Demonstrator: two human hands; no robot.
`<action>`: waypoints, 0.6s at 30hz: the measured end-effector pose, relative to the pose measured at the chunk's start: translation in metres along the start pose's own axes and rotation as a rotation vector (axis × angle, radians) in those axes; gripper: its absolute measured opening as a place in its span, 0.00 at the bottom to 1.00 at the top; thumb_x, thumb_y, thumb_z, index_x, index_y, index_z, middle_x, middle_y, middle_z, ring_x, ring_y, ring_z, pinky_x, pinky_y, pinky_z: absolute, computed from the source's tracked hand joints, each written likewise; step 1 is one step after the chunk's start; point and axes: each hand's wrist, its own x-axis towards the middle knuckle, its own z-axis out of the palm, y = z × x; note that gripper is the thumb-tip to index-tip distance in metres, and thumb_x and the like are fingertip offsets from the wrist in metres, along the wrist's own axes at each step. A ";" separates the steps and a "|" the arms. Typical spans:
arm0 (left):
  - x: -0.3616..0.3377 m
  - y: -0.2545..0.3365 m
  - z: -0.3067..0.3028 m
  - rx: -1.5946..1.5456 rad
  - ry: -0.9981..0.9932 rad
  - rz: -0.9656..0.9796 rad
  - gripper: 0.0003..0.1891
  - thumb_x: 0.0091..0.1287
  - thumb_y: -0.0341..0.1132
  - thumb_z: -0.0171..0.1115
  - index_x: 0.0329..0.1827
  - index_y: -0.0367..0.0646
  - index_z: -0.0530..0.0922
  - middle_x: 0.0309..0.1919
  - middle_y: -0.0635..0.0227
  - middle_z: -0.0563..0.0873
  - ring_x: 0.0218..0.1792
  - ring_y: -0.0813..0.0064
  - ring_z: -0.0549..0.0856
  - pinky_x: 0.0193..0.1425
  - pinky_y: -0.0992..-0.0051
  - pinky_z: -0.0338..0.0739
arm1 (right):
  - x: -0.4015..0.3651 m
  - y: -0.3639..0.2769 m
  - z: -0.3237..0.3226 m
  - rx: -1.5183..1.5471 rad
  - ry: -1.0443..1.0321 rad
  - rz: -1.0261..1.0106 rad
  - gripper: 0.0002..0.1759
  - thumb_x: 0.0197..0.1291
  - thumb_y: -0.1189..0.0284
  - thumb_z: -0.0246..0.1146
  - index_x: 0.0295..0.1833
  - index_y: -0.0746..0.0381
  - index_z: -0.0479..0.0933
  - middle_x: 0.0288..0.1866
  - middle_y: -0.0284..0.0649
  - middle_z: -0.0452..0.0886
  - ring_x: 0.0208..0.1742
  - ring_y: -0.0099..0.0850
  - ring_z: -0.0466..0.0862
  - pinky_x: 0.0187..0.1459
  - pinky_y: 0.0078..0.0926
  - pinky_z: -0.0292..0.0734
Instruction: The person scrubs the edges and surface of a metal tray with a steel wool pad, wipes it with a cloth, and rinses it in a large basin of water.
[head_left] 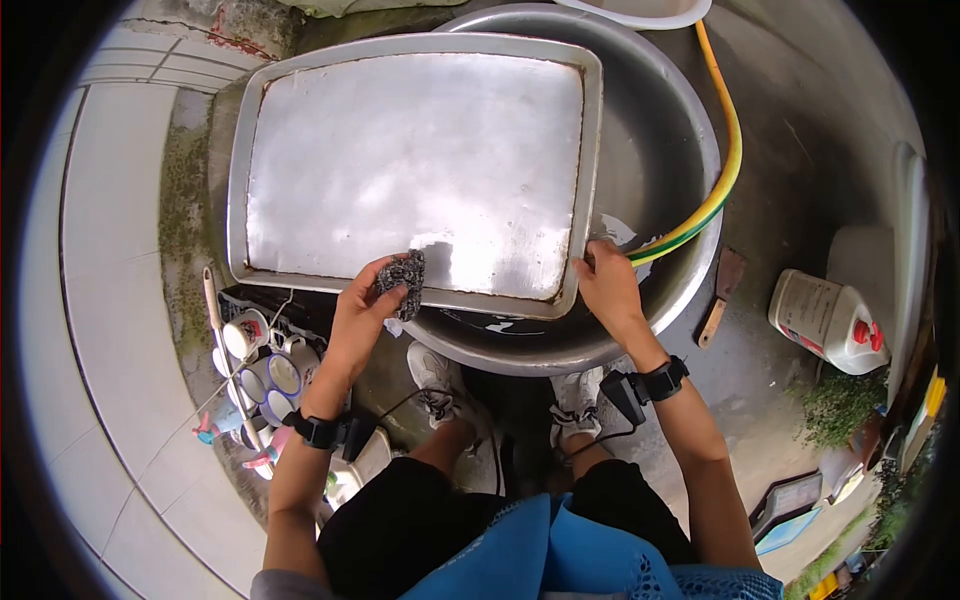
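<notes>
A large metal baking tray (400, 160) with brown-stained inner corners rests across a wide round metal basin (690, 130). My left hand (365, 305) is closed around a dark grey scouring pad (403, 282), held at the tray's near rim. At the tray's near right corner, my right hand (607, 285) grips the rim with bent fingers. A yellow and green hose (733, 150) curves down into the basin and passes just behind my right hand. Some water shows in the basin beneath the tray.
Right of the basin lie a scraper (720, 297) and a white jug with a red cap (828, 318). Enamel mugs (284, 374) and other items crowd the lower left, beside a tiled ledge (110, 230). A white bowl (650, 10) stands behind the basin.
</notes>
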 end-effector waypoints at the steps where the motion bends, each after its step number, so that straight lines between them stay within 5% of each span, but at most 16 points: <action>1: 0.001 -0.005 0.003 0.005 -0.016 0.006 0.21 0.71 0.22 0.58 0.67 0.40 0.75 0.52 0.72 0.85 0.49 0.83 0.82 0.56 0.80 0.77 | 0.004 -0.001 0.007 0.013 -0.041 0.022 0.12 0.61 0.72 0.65 0.40 0.72 0.75 0.45 0.60 0.80 0.42 0.59 0.81 0.46 0.48 0.77; 2: 0.001 -0.008 0.007 0.008 -0.031 0.011 0.21 0.71 0.22 0.58 0.67 0.40 0.74 0.52 0.71 0.85 0.49 0.83 0.82 0.56 0.80 0.77 | 0.008 -0.001 0.013 0.025 -0.081 0.044 0.13 0.61 0.71 0.66 0.38 0.72 0.74 0.40 0.60 0.80 0.42 0.60 0.80 0.46 0.48 0.74; 3: 0.001 -0.008 0.015 -0.024 -0.013 0.026 0.21 0.70 0.25 0.63 0.66 0.42 0.77 0.45 0.75 0.86 0.41 0.88 0.80 0.45 0.84 0.75 | 0.013 -0.001 0.017 0.041 -0.106 0.034 0.14 0.61 0.69 0.66 0.38 0.71 0.73 0.37 0.60 0.81 0.42 0.59 0.81 0.46 0.48 0.75; 6: 0.005 -0.022 0.021 -0.018 -0.080 -0.040 0.21 0.72 0.24 0.60 0.68 0.40 0.74 0.51 0.72 0.85 0.48 0.84 0.82 0.53 0.81 0.76 | 0.029 -0.002 0.023 -0.008 -0.196 0.086 0.16 0.63 0.66 0.64 0.42 0.71 0.73 0.40 0.63 0.82 0.46 0.61 0.82 0.50 0.52 0.76; 11: 0.003 -0.033 0.036 -0.192 -0.025 -0.013 0.20 0.70 0.24 0.61 0.65 0.41 0.76 0.49 0.71 0.85 0.44 0.85 0.82 0.47 0.83 0.79 | 0.048 -0.009 0.030 -0.092 -0.310 0.256 0.20 0.68 0.67 0.58 0.54 0.75 0.69 0.47 0.71 0.81 0.54 0.63 0.81 0.57 0.50 0.76; 16: 0.005 -0.040 0.044 -0.322 0.037 -0.036 0.20 0.71 0.24 0.60 0.66 0.42 0.76 0.47 0.72 0.85 0.43 0.85 0.83 0.46 0.82 0.80 | 0.066 0.013 0.041 -0.034 -0.435 0.298 0.25 0.67 0.64 0.60 0.56 0.78 0.70 0.49 0.70 0.80 0.54 0.62 0.81 0.58 0.50 0.76; 18: 0.006 -0.039 0.045 -0.405 0.036 -0.057 0.20 0.71 0.25 0.61 0.66 0.43 0.76 0.47 0.72 0.85 0.43 0.85 0.83 0.46 0.83 0.79 | 0.070 0.023 0.049 -0.087 -0.426 0.251 0.22 0.69 0.66 0.60 0.51 0.78 0.71 0.42 0.61 0.83 0.40 0.45 0.88 0.41 0.39 0.83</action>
